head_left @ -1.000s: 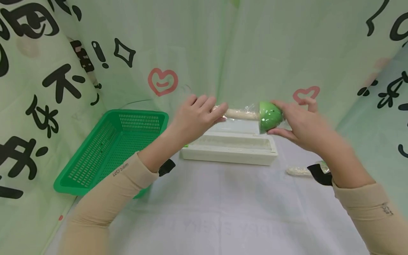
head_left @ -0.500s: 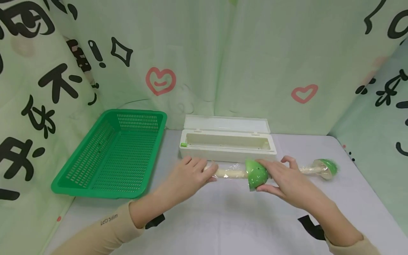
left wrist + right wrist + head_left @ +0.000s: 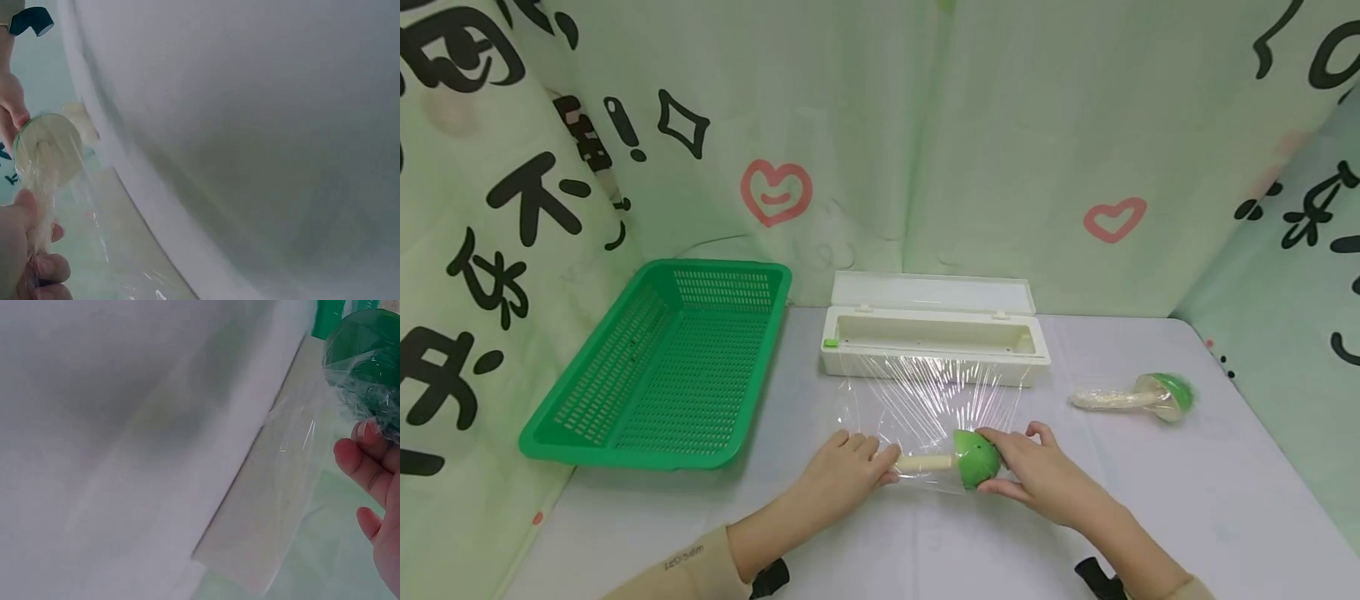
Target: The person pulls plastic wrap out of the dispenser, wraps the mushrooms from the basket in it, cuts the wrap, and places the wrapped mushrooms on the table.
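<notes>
In the head view a mushroom-shaped object with a green cap and pale stem lies level, low over the table's front half. My left hand grips the stem's end; in the left wrist view, fingers and thumb curl round the film-covered stem. At the other end my right hand holds the cap between fingers and thumb. Clear cling film stretches in creases from the white dispenser box to the mushroom. Crumpled film covers the cap in the right wrist view.
A green perforated basket stands at the left. On the right lies another green-capped mushroom wrapped in film. The dispenser's lid stands raised at the back, before a printed curtain.
Both hands have brought the mushroom down from over the dispenser toward the table's front edge. The film now stretches visibly between dispenser and mushroom. The wrapped mushroom at the right stays put.
</notes>
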Available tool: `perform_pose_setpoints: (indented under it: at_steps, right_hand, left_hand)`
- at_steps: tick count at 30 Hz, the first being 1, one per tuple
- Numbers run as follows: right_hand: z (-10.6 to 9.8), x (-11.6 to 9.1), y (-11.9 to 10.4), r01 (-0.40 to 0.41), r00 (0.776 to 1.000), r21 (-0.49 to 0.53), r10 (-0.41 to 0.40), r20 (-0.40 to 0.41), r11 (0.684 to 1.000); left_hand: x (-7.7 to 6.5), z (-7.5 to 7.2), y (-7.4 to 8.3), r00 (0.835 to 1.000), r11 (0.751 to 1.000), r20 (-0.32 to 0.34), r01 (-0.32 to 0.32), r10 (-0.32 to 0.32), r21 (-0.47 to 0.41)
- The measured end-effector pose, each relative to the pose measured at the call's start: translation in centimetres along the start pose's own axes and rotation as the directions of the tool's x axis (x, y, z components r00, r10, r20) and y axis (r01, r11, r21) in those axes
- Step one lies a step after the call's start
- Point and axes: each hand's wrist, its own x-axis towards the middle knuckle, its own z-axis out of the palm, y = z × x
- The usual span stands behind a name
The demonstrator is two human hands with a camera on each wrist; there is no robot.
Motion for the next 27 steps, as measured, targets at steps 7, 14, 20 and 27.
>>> perform_pose_setpoints:
  at_steps: [7,14,20,27]
  right_hand:
    - [2.2,0.4,0.5,-0.008,1.0,0.015,0.008,0.022,1.0]
    - [3.4,1.0,0.9,-0.066,0.997,0.03,0.064,0.052,0.997]
    - [3.6,1.7,1.3,-0.127,0.989,0.096,0.118,0.093,0.987]
    - [3.7,2.5,1.8,-0.144,0.986,0.154,0.129,0.108,0.977]
  left_hand:
    - [-1.0,2.2,0.8,0.998,0.999,0.062,0.034,-0.033,-0.018]
    - [-0.9,4.1,0.5,0.967,0.989,0.244,0.105,-0.076,-0.107]
    - [-0.5,5.2,-0.3,0.935,0.973,0.345,0.149,-0.081,-0.176]
    - [-0.5,6.1,-0.6,0.948,0.979,0.309,0.132,-0.078,-0.157]
